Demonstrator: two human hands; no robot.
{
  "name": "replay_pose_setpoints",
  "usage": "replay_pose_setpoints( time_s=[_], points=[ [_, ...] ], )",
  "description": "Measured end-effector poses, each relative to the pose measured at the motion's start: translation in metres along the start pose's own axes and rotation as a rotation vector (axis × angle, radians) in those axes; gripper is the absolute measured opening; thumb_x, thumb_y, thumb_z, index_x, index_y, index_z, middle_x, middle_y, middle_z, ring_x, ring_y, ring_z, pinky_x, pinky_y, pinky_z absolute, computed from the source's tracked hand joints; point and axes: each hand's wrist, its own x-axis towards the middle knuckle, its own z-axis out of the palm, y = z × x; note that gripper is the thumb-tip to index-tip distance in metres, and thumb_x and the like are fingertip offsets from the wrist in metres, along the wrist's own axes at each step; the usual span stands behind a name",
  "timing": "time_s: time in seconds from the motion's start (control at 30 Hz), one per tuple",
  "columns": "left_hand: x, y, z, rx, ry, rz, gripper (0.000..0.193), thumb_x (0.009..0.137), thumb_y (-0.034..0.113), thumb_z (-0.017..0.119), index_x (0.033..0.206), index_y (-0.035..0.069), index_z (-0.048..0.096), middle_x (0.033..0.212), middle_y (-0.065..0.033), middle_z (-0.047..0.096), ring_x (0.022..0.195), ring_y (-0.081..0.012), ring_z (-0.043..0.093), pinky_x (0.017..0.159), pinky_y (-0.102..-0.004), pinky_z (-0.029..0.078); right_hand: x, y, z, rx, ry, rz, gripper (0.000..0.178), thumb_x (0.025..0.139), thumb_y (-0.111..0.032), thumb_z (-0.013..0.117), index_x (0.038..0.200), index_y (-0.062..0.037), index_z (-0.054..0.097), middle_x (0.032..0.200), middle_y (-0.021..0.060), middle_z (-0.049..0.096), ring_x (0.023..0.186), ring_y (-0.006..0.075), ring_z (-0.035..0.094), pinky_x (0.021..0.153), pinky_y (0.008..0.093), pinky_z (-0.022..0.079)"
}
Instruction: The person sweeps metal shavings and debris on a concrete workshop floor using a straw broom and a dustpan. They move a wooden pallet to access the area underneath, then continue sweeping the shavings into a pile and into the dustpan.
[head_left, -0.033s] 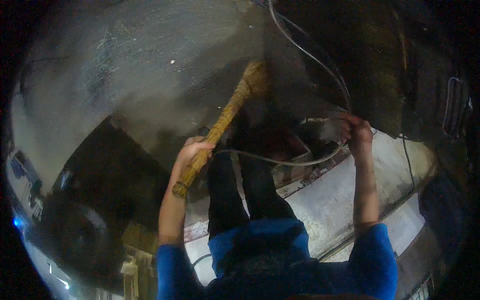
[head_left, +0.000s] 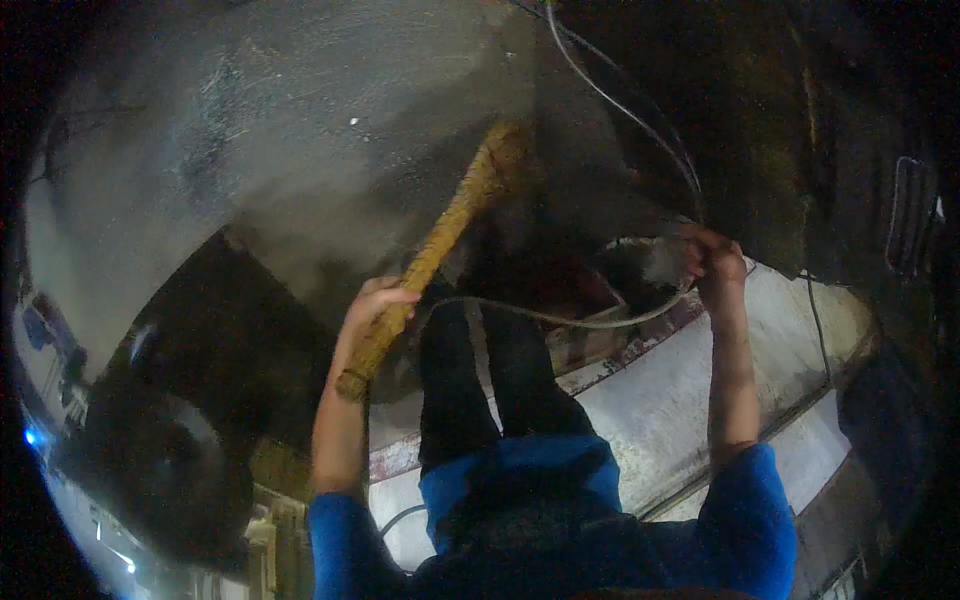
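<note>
In the head view, the left hand (head_left: 378, 302) wraps around a straw-yellow broom (head_left: 445, 238), its fingers folded over the stalks nearer the lower end. The broom slants up and away from the person, its far tip over the grey surface (head_left: 290, 130) (too blurred to tell whether it touches). The right hand (head_left: 712, 258) has its fingers curled around a pale hose (head_left: 590, 325) — one length comes down to it from the top, another sags across toward the broom and past the legs (head_left: 455, 390).

For good control, I'd judge a firm left grip a little farther from the butt would steady the far tip, with the wrist turning the broom rather than the whole arm swinging. The right hand does best by taking up some slack, since the sagging loop could catch the stalks or a shin.

As for room, the widest open stretch seems to lie ahead and to the left, over the grey surface. The right is tighter: a white panel (head_left: 650, 400) angles up under the right forearm — its rim could snag the hose — and a thin cable (head_left: 818, 330) hangs beyond it.
</note>
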Motion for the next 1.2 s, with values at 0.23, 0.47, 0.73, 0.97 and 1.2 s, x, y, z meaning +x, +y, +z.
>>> replay_pose_setpoints(
  time_s=[0.23, 0.47, 0.73, 0.97, 1.2],
  points=[
    [-0.104, -0.047, -0.101, 0.023, 0.309, 0.455, 0.029, 0.068, 0.012, 0.062, 0.093, -0.001, 0.055, 0.075, -0.0067, 0.056, 0.059, -0.0157, 0.055, 0.054, -0.0262, 0.045, -0.009, -0.022, 0.041, -0.080, -0.001, -0.055, 0.047, 0.069, -0.026, 0.048, 0.104, 0.0040, 0.054, 0.066, -0.0010, 0.042, 0.053, 0.0106, 0.036, 0.047, 0.0261, 0.033],
    [-0.120, -0.057, -0.016, -0.078, 0.392, 0.365, 0.034, 0.065, 0.016, 0.066, 0.091, -0.001, 0.053, 0.077, -0.0060, 0.056, 0.061, -0.0149, 0.054, 0.053, -0.0280, 0.044, -0.015, -0.044, 0.060, -0.166, -0.042, -0.075, 0.049, 0.066, -0.022, 0.044, 0.106, 0.0042, 0.054, 0.064, -0.0005, 0.043, 0.051, 0.0112, 0.036, 0.048, 0.0259, 0.035],
    [-0.072, -0.070, 0.076, -0.141, -0.077, -0.022, 0.025, 0.068, 0.022, 0.063, 0.083, 0.003, 0.056, 0.074, -0.0061, 0.055, 0.062, -0.0136, 0.053, 0.055, -0.0224, 0.041, 0.018, -0.040, 0.044, -0.180, -0.056, -0.069, 0.050, 0.073, -0.035, 0.049, 0.106, 0.0025, 0.053, 0.063, -0.0014, 0.036, 0.051, 0.0096, 0.034, 0.049, 0.0262, 0.032],
    [-0.073, -0.092, 0.044, -0.323, 0.241, 0.136, 0.025, 0.068, 0.014, 0.061, 0.088, 0.000, 0.057, 0.079, -0.0066, 0.056, 0.069, -0.0158, 0.055, 0.061, -0.0256, 0.044, 0.039, -0.042, 0.006, -0.190, -0.095, -0.080, 0.047, 0.076, -0.034, 0.050, 0.105, 0.0035, 0.053, 0.065, -0.0009, 0.039, 0.053, 0.0100, 0.037, 0.050, 0.0263, 0.035],
    [-0.125, -0.050, -0.003, -0.070, 0.721, 0.193, 0.031, 0.063, 0.002, 0.062, 0.092, -0.006, 0.053, 0.075, -0.0116, 0.058, 0.060, -0.0181, 0.057, 0.056, -0.0309, 0.047, 0.040, -0.062, 0.014, -0.146, -0.167, -0.075, 0.045, 0.076, -0.034, 0.053, 0.102, 0.0021, 0.056, 0.065, -0.0011, 0.040, 0.053, 0.0101, 0.039, 0.050, 0.0270, 0.037]
  ],
)
